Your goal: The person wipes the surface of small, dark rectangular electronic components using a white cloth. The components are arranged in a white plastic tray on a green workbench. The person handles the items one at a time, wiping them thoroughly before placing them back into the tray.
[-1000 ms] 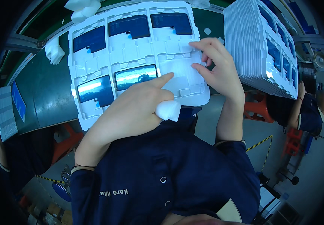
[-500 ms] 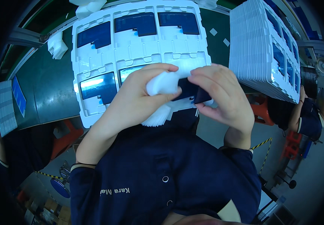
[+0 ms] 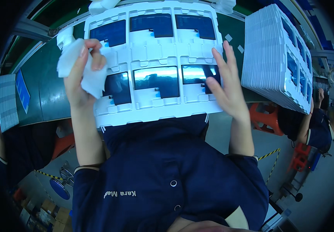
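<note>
A white plastic tray (image 3: 157,52) lies in front of me, its pockets holding several glossy dark L-shaped panels (image 3: 157,79). My left hand (image 3: 82,73) is closed on a crumpled white wiping cloth (image 3: 71,58), above the tray's left edge. Part of the near left panel (image 3: 119,87) is hidden by the cloth. Over the near right pocket, my right hand (image 3: 228,83) is open with fingers spread and nothing in it. Its thumb overlaps the near right panel (image 3: 194,75); I cannot tell whether it touches it.
At the right stands a tall stack of white trays (image 3: 263,58) with dark panels. More white cloths (image 3: 65,37) lie behind my left hand on the green tabletop (image 3: 45,91). A stack of thin grey pieces (image 3: 6,102) and a blue sheet (image 3: 22,91) are far left. Co-workers sit on both sides.
My hands have parted. The left has moved left with the cloth. The right has let go of the dark panel, which now lies in the near right pocket.
</note>
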A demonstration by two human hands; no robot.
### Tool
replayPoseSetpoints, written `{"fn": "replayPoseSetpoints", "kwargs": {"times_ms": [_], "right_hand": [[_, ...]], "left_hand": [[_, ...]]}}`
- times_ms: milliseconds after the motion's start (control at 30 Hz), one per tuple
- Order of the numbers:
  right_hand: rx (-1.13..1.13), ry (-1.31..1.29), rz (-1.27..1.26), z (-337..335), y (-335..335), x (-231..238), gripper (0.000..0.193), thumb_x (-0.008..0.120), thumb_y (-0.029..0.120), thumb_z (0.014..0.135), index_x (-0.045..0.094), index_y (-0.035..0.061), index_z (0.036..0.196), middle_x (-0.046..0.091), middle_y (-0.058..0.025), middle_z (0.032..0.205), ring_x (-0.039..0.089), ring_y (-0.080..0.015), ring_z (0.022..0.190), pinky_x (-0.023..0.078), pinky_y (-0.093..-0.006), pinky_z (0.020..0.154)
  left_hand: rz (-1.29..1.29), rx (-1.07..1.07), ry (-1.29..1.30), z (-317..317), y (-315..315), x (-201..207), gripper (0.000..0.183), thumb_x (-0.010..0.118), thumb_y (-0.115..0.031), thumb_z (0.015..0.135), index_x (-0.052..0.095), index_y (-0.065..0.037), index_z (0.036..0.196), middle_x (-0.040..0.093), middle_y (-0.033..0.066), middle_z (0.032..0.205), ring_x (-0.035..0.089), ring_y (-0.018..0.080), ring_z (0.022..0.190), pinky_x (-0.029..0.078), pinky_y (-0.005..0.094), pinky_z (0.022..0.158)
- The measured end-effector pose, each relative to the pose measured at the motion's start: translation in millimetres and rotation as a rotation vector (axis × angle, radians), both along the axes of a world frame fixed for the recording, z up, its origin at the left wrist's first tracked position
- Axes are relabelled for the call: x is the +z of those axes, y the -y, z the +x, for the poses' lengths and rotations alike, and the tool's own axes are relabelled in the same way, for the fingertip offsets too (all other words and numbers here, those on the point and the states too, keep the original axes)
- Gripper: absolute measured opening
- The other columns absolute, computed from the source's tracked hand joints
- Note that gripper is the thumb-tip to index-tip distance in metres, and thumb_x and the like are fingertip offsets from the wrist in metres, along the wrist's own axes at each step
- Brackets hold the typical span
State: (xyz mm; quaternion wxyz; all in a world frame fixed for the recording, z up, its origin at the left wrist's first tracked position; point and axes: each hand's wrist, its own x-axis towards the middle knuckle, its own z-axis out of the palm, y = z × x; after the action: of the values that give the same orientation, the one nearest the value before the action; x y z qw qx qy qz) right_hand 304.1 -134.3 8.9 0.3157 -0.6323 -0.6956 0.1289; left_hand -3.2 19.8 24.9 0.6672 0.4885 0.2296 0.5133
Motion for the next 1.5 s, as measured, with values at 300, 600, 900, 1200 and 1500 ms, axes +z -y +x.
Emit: {"fn": "replayPoseSetpoints", "kwargs": {"times_ms": [300,600,900,1200,1500], "right_hand": [[0.043,0.08,-0.167,6,6,12,0.065,0.065,0.021,0.086,0.038,0.0041,0.143,0.018,-0.0223,0.155,0.013,-0.0399,0.144,0.013,-0.0459,0.115],[0.356,-0.862,-0.396,-106,-66,48,0.044,0.074,0.013,0.083,0.053,0.0037,0.12,0.06,-0.0055,0.11,0.056,-0.0115,0.104,0.044,-0.0259,0.09],[0.334,-1.082,-0.529,-137,-127,54,0.01,0.071,0.006,0.084,0.066,0.0017,0.092,0.067,-0.0028,0.088,0.062,-0.0089,0.081,0.05,-0.0239,0.078],[0.031,-1.091,-0.28,-79,-174,28,0.017,0.072,0.009,0.084,0.069,0.003,0.099,0.068,-0.0053,0.093,0.063,-0.0129,0.088,0.05,-0.0272,0.082],[0.148,-0.816,-0.188,-99,-186,11,0.018,0.064,0.009,0.089,0.069,0.0018,0.105,0.065,-0.0023,0.092,0.057,-0.0094,0.082,0.045,-0.0219,0.079]], "left_hand": [[-0.305,-0.17,0.412,3,49,-2,0.028,0.045,-0.022,0.091,0.051,0.002,0.106,0.051,0.0112,0.092,0.043,0.0152,0.068,0.035,0.0305,0.066],[-0.232,0.043,0.181,15,60,18,0.023,0.059,-0.021,0.094,0.053,-0.002,0.107,0.058,0.0117,0.099,0.059,0.0222,0.096,0.049,0.0366,0.086],[-0.223,0.323,0.106,-24,37,7,0.016,0.063,-0.018,0.093,0.056,-0.006,0.102,0.056,0.0029,0.09,0.058,0.0156,0.085,0.048,0.0312,0.08],[0.423,0.242,-1.344,-37,-14,17,0.04,0.075,-0.017,0.075,0.064,-0.003,0.111,0.056,0.0167,0.103,0.06,0.0373,0.091,0.048,0.0406,0.083],[0.46,-0.058,-1.078,-53,-50,21,0.024,0.075,-0.014,0.075,0.062,0.002,0.087,0.057,0.0128,0.083,0.057,0.0262,0.076,0.045,0.0346,0.07]]}}
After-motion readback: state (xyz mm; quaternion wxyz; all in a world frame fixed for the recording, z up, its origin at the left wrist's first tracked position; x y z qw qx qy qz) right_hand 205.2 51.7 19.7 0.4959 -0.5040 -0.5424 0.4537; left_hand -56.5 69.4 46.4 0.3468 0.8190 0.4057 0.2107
